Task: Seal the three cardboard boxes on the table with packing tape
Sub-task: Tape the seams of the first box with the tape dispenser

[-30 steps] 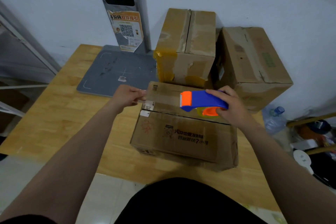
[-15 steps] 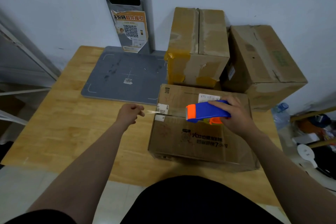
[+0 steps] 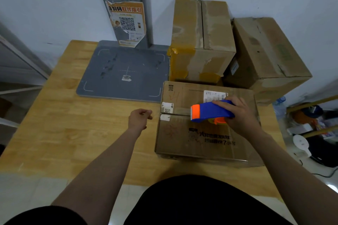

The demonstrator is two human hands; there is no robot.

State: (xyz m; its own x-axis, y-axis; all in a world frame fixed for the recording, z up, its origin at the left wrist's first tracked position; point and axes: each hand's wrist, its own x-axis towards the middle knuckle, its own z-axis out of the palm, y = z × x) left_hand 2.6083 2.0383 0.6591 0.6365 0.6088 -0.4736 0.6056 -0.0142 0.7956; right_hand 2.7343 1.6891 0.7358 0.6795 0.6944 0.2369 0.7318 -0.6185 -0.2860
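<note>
Left hand [image 3: 140, 119], loosely curled and empty, has left the flat brown cardboard box [image 3: 201, 142] to its right; right hand [image 3: 239, 113] grips blue-orange plastic tape dispenser [image 3: 210, 110], seam started.

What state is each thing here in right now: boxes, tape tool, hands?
near box: flaps shut, tape dispenser on its centre seam.
tape dispenser: gripped by the right hand, resting on the near box.
tall back box: flaps shut, top seam showing.
right back box: shut.
left hand: beside the near box, fingers curled; whether it holds anything is unclear.
</note>
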